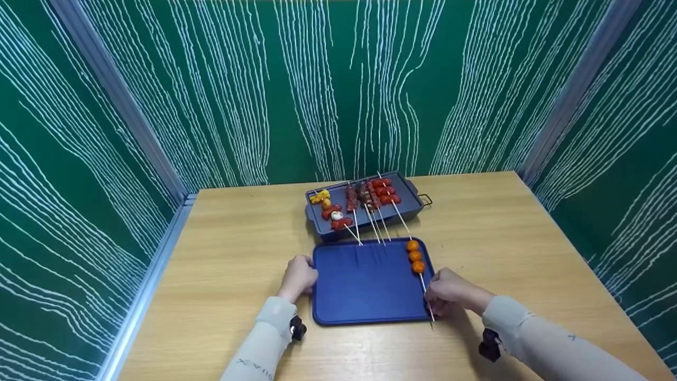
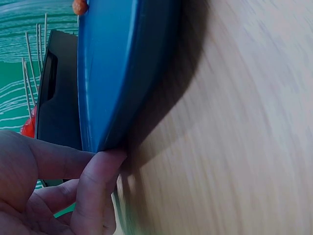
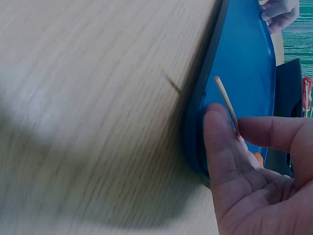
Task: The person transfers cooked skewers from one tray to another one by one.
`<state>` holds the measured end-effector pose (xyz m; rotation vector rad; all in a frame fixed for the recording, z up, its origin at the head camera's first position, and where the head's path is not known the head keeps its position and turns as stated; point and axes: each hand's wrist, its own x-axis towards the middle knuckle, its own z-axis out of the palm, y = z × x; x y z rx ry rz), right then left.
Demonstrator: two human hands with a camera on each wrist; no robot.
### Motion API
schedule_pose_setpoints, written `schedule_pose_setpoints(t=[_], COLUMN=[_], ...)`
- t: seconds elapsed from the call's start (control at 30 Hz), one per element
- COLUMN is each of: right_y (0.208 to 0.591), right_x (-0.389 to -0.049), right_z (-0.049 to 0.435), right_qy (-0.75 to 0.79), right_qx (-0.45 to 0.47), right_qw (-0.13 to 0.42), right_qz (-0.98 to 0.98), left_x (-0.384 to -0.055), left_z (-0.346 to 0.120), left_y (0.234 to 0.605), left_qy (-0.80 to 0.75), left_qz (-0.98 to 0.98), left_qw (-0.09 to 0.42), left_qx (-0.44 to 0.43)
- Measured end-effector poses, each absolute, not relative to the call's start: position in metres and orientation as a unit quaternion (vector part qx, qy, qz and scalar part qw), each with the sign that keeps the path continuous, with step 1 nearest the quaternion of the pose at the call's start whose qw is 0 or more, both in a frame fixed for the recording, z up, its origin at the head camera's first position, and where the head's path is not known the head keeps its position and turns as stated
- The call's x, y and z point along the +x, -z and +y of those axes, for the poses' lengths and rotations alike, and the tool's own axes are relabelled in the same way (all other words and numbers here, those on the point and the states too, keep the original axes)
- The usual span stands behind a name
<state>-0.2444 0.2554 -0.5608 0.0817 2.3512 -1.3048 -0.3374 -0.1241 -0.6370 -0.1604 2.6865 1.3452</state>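
Observation:
In the head view a blue tray [image 1: 365, 288] lies on the table. My left hand [image 1: 299, 276] grips its left edge; the left wrist view shows the thumb and a finger [image 2: 100, 188] pinching the rim. At the tray's right side, my right hand [image 1: 457, 292] pinches the wooden stick of a skewer with three orange balls [image 1: 415, 256]. Up close in the right wrist view, the stick [image 3: 226, 100] passes between the thumb and a finger, over the tray's corner. The balls lie along the tray's right edge, and the stick's end juts past the near rim.
Behind the tray stands a dark grill box [image 1: 389, 212] with a wire handle [image 1: 426, 199]. Several skewers lie across it, among them red pieces [image 1: 384, 190], brown meat [image 1: 351, 198] and a mixed one [image 1: 337, 216]. Their sticks reach towards the tray. Green walls [image 1: 296, 90] enclose the table [image 1: 238, 238].

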Motion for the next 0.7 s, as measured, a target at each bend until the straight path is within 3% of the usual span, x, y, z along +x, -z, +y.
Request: schedule_pose_setpoints(t=[0.27, 0.7], right_y=[0.559, 0.551], right_x=[-0.244, -0.248], right_z=[0.250, 0.254], right_qy=[0.449, 0.423], right_qx=[0.044, 0.050], right_qw=[0.208, 0.202], right_qz=[0.868, 0.882], left_x=[-0.322, -0.338], left_z=[-0.121, -0.125], left_y=[0.606, 0.638], left_qy=[-0.445, -0.442], left_qz=[0.893, 0.894], left_qw=[0.063, 0.064], left_qx=[-0.037, -0.044])
